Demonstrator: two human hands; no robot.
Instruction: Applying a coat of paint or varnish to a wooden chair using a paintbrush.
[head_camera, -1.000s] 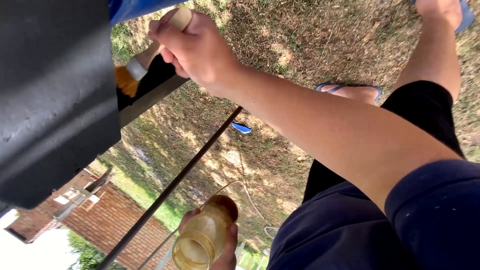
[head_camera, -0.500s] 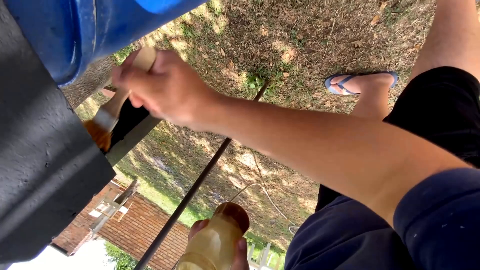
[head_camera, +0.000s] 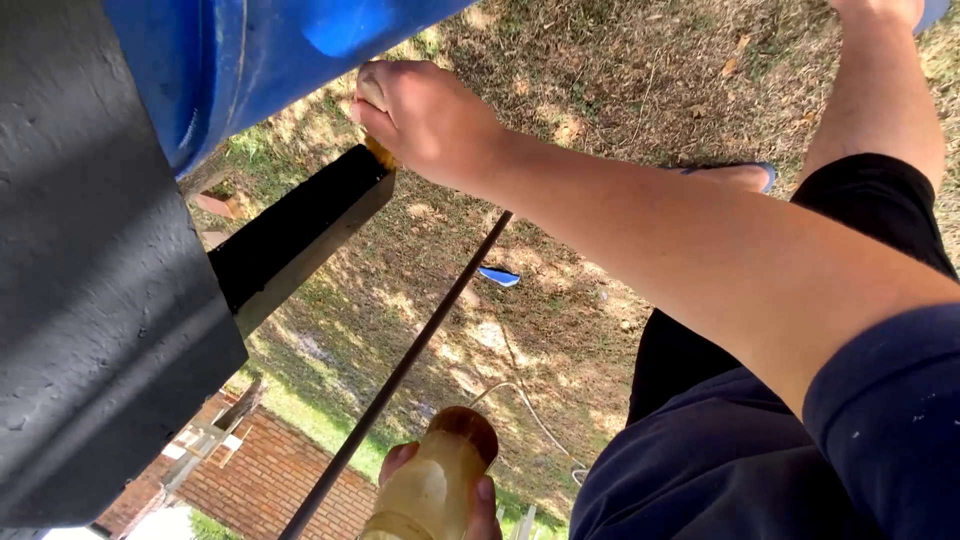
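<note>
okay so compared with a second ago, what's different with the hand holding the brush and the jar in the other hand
The right hand slid along the black metal bar to its end, under the blue barrel. The brush, plainly seen before with its pale handle, is now almost hidden in the fist; only a bit of bristle shows. The left hand kept its grip on the yellowish jar, low in view. The thin rod stayed put.

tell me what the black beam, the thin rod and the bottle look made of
Black beam: probably metal under matte black paint, going by its straight square edges, though painted wood is possible. Thin rod: looks like bare steel, dark, slim and straight. Bottle in the left hand: seems translucent plastic, yellowish, with a brown cap. The right hand keeps its grip at the beam's end.
</note>
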